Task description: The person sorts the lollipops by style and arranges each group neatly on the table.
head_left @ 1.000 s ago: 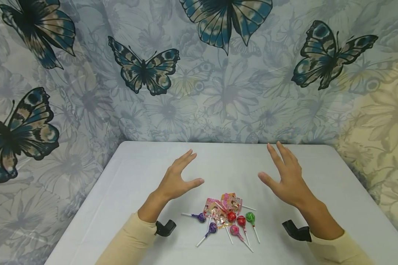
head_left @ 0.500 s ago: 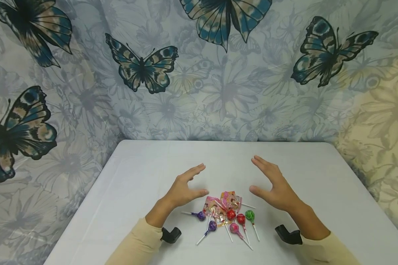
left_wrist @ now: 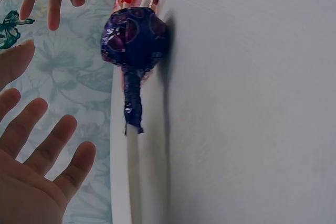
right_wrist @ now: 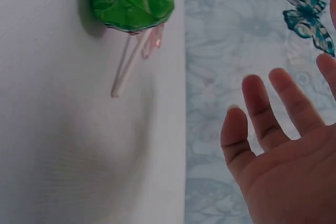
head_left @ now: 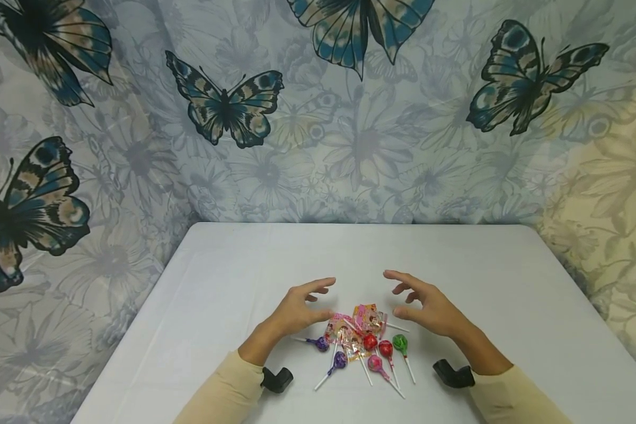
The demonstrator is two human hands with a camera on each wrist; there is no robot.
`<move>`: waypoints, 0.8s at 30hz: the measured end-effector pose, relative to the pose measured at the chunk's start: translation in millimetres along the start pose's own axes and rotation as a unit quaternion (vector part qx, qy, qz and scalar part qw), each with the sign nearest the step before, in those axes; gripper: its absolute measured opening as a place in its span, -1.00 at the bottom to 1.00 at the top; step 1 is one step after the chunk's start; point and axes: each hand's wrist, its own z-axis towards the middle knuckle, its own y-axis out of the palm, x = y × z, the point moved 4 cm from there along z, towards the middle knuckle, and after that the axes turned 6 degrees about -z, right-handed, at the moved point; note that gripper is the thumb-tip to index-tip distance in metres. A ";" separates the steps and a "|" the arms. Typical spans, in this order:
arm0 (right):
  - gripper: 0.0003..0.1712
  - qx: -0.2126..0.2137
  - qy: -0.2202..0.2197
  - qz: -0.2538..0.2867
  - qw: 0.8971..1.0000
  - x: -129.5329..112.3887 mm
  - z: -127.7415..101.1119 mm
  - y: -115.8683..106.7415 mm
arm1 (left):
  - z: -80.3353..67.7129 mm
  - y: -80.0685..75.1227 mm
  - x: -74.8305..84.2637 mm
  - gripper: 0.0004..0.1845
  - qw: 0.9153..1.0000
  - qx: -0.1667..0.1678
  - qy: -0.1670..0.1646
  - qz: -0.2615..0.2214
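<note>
Wrapped lollipops lie in a loose cluster near the front middle of the table. Two are purple, one farther left (head_left: 321, 344) and one nearer the front (head_left: 340, 360). A pink lollipop (head_left: 375, 363), two red ones (head_left: 370, 343) and a green lollipop (head_left: 400, 343) are to the right, around pink printed packets (head_left: 370, 323). My left hand (head_left: 298, 307) hovers left of the cluster, fingers apart, thumb overlapping a packet's edge in the head view. Opposite it my right hand (head_left: 430, 307) is held in the air, fingers loosely bent. Both palms face each other, holding nothing.
The white table (head_left: 233, 259) reaches back to a wall of butterfly-print fabric (head_left: 360, 153), which also hangs at the left and right. A black wrist mount (head_left: 277, 380) sits at the left sleeve, another (head_left: 453, 374) at the right one.
Both hands have come lower and closer together, toward the candy, and their fingers have bent more. The lollipops and packets lie where they were.
</note>
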 end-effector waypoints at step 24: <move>-0.38 -0.100 0.019 0.109 0.989 29.8 3.9 31.1 | 2.5 19.4 -24.5 -0.32 0.999 -0.030 -0.023 0.026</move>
